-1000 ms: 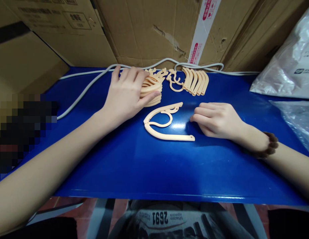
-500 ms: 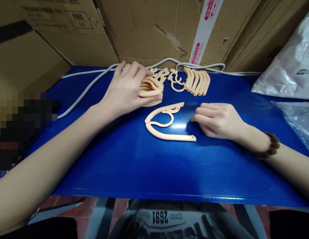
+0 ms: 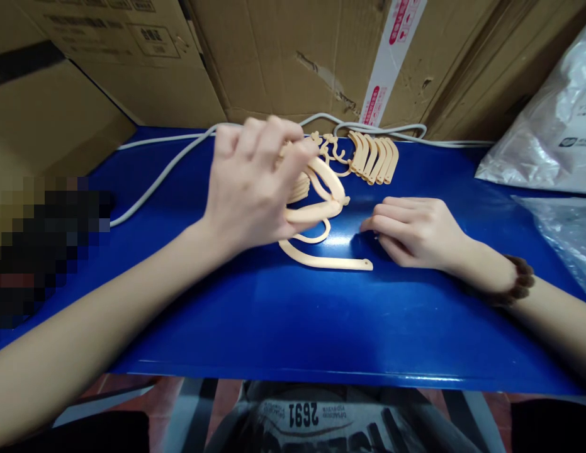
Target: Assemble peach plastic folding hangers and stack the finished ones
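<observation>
My left hand [image 3: 257, 182] grips a cream folding hanger [image 3: 337, 189], raised over the table, its curved arms pointing back under my palm. Beneath it on the blue table lies another cream hanger [image 3: 321, 261], unfolded, its upper part covered by my hand. A stack of cream hangers [image 3: 299, 189] shows partly behind my fingers. My right hand [image 3: 413, 233] rests on the table right of the lying hanger, fingers curled together; whether anything is inside them is hidden.
Several folded hangers [image 3: 375, 157] stand in a row at the back, beside loose hooks [image 3: 333, 148]. A white cable [image 3: 163, 173] runs along the cardboard boxes [image 3: 283, 63]. Plastic bags [image 3: 547, 132] lie at the right. A dark pixelated area is at the left.
My left hand has lifted a hanger off the stack and moved right and toward me, over the lying hanger. My right hand has barely moved.
</observation>
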`<state>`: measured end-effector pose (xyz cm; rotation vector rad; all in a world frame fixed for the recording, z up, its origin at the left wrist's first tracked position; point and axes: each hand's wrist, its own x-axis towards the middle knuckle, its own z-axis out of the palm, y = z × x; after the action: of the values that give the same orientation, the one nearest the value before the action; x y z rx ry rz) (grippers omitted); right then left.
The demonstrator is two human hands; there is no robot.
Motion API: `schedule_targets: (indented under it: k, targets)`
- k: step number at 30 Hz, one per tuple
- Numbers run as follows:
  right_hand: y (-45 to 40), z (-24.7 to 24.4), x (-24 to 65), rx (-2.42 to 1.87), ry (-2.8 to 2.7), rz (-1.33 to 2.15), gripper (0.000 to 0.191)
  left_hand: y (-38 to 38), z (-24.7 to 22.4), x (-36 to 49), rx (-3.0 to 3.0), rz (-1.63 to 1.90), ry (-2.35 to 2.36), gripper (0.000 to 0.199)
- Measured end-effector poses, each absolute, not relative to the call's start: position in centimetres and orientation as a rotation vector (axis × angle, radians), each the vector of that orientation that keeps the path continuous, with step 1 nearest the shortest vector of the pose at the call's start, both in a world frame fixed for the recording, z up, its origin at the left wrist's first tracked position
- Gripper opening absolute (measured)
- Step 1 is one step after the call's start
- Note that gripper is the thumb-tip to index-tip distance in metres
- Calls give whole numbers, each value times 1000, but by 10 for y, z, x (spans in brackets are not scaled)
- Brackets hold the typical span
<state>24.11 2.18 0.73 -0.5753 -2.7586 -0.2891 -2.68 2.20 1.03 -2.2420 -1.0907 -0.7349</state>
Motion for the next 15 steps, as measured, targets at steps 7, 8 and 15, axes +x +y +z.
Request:
schedule_targets:
  k: [7, 8, 15]
  targets:
    - [3, 22, 225, -745, -2493, 815, 25, -10, 1, -5, -2395, -684, -962, 55]
    - [0, 25, 222, -751, -2439, 950, 24, -11, 0, -3, -2401, -677, -968, 55]
    - [-10, 28, 213, -920, -2134, 1268, 24, -19, 5, 2, -2401, -693, -872, 53]
